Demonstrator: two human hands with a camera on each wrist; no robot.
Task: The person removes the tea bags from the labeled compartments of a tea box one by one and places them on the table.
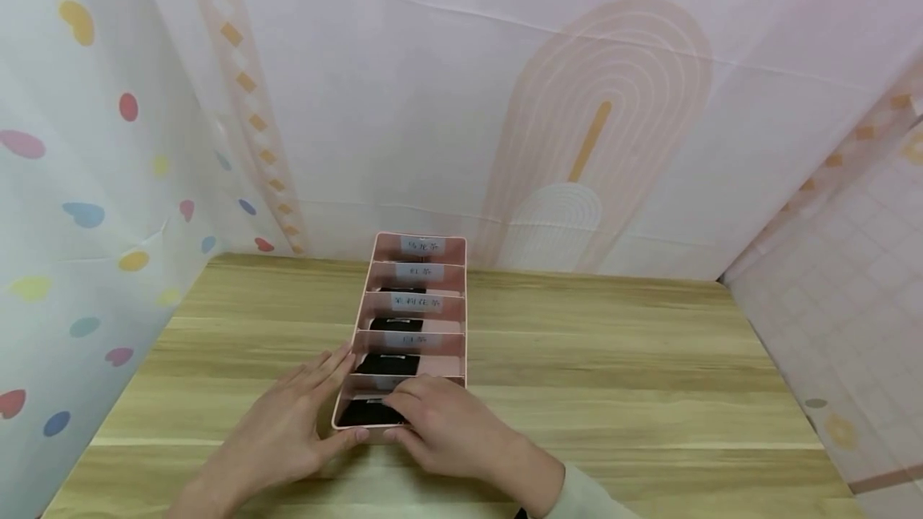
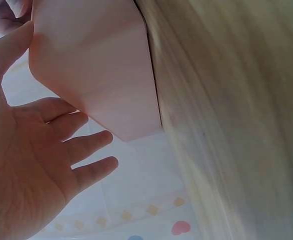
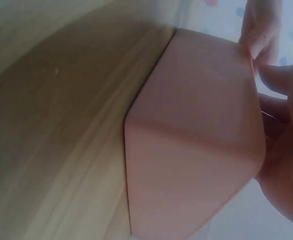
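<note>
A long pink divider box (image 1: 464, 307) stands on the table, split into several compartments in a row. Black flat packets (image 1: 389, 364) lie in them, their kind unclear, some with a small pale label. My left hand (image 1: 284, 419) rests against the box's near left corner, its fingers along the left wall and its thumb at the near wall. In the left wrist view the fingers look nearly straight and spread. My right hand (image 1: 457, 427) reaches over the near wall, fingers bent into the nearest compartment above a black packet (image 1: 368, 413), thumb near the rim. Its fingertips are hidden.
Paper labels (image 1: 417, 303) with Chinese writing are stuck on the compartment walls. The wood-grain table (image 1: 613, 375) extends on both sides of the box. Patterned cloth (image 1: 389, 102) hangs behind the table, with more at the left and right.
</note>
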